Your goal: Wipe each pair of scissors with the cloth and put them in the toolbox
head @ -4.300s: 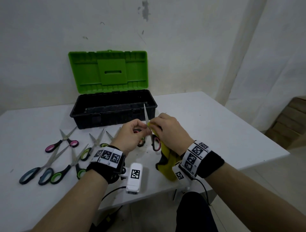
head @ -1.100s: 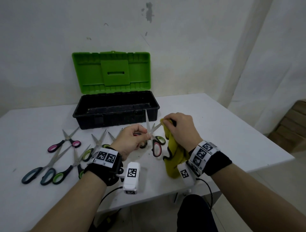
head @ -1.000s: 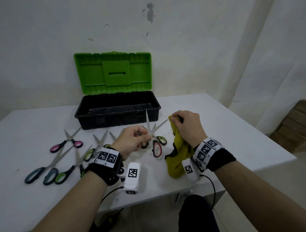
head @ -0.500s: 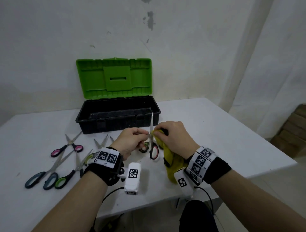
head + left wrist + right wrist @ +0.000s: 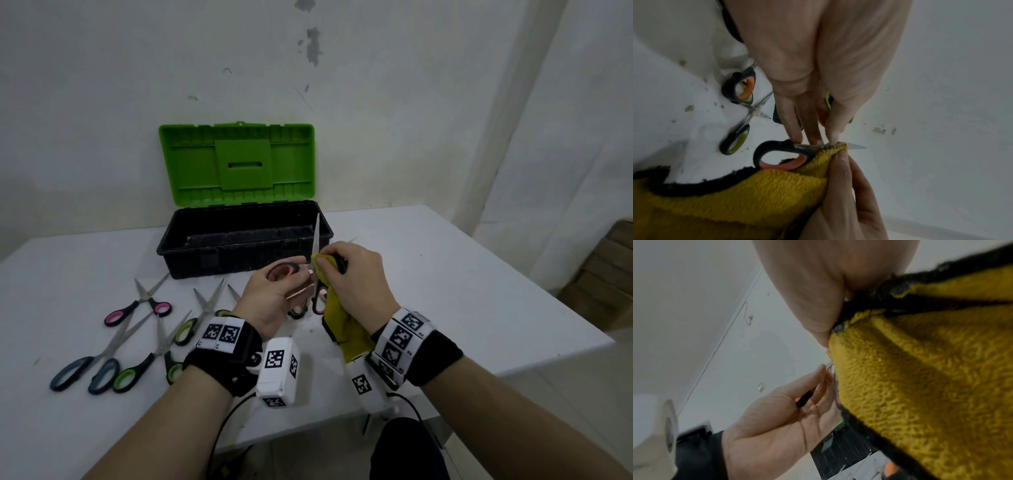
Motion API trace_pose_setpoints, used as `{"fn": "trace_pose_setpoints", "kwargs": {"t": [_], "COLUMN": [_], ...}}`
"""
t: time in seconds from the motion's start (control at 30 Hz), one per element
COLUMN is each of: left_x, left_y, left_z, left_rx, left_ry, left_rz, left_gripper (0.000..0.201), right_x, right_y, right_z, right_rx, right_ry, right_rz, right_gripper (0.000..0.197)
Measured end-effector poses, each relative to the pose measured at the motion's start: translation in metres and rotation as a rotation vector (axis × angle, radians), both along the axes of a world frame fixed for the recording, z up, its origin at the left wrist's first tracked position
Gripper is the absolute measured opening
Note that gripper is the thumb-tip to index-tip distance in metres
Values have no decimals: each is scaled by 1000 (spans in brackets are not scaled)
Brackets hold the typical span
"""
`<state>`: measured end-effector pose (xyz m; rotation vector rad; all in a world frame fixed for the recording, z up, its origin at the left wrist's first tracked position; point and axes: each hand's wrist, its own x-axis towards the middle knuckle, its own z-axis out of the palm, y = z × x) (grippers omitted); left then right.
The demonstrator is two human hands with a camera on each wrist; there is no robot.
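Left hand (image 5: 274, 294) pinches red-handled scissors (image 5: 781, 155) at pivot; right hand (image 5: 356, 274) clamps yellow cloth (image 5: 346, 329) round blade. Best: draw cloth tipward, fingers behind edge.

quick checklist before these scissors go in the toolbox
1. Left hand grips the red-handled scissors: ok.
2. Right hand pinches the yellow cloth around one blade: ok.
3. Both blades wiped clean: cannot tell.
4. Scissors closed for placing: not ok, blades are spread.
5. Toolbox lid open: ok.
6. Other scissors on the table wiped: cannot tell.
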<state>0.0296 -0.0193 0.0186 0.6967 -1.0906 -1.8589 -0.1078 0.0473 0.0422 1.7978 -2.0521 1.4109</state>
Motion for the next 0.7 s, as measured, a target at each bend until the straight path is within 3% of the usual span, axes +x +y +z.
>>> {"fn": "trace_pose_setpoints", "kwargs": {"t": [0.17,0.3,0.37,0.6,0.7], "left_x": [-2,-5,-8,-4,-5], "left_y": [1,3,4,-3,-2], "left_z": [4,2,1,-5,-6], "left_rx": [68,37,35,-57,-134], "left_ry": [44,-30,-70,-247,-319], "left_rz": [37,23,62,163,155], "left_gripper": [11,26,24,23,23], "right_x": [4,8,8,-24,-26], "right_y": [0,1,4,22,22], "right_z": [-1,-2,-2,28,37], "right_rx": [-23,-3,34,24,121], "right_ry": [-37,-48,-66,-440,-344], "right_rz": [-4,17,23,-53,11], "right_gripper": [9,8,8,8,11]}}
